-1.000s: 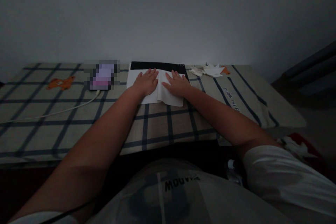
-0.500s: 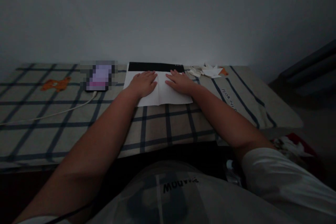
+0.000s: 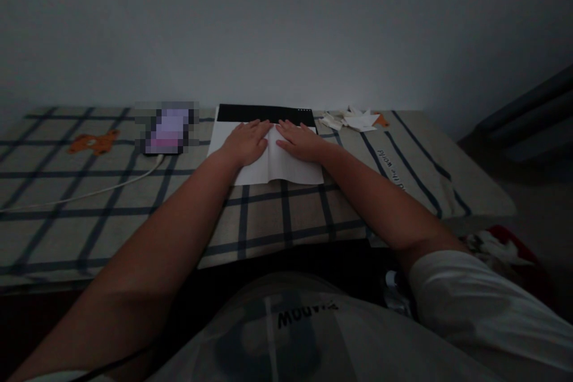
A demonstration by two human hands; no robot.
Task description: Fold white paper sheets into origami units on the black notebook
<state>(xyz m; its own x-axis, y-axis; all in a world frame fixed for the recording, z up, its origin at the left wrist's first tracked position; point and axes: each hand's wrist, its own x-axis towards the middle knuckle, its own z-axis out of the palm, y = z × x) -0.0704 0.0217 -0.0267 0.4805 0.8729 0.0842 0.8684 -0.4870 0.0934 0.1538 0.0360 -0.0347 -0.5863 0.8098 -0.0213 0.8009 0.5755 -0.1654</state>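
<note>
A white sheet of paper [image 3: 277,168] with a crease down its middle lies on the checked cloth, partly over a black flat board [image 3: 264,114]. My left hand [image 3: 245,141] rests flat on the left half of the sheet, fingers spread. On the right half my right hand [image 3: 301,140] lies flat too, its fingertips close to those of the left hand near the crease. Neither hand grips anything.
A phone [image 3: 168,129] with a lit screen lies to the left, a white cable [image 3: 89,192] running from it. An orange bear figure [image 3: 92,142] decorates the checked cloth [image 3: 277,215]. Folded white paper pieces [image 3: 356,120] sit right of the board. A wall rises behind.
The paper's right half has settled flat from a raised fold. My right hand has slid left toward the crease, so both hands' fingertips now nearly meet.
</note>
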